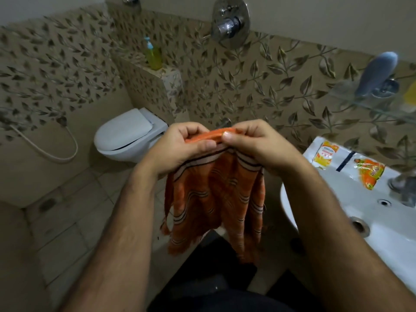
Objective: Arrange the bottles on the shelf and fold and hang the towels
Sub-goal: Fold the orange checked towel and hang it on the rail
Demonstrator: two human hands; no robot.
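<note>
Both hands, left hand point(186, 143) and right hand point(252, 143), pinch the orange towel's point(216, 199) top edge. Match the corners, probably bunched now, then fold.

Beige wall tiles point(258, 75) patterned with dark leaves, plain paint above. White wall-hung toilet point(128, 136), lid closed, left of the fingers and beyond them. Chrome shower mixer point(229, 23) high on the wall above. Pale hose point(58, 145) looping at far left. White basin point(387, 224) with steel drain to the right. Light square floor tiles point(67, 233) below, dimly lit.
</note>
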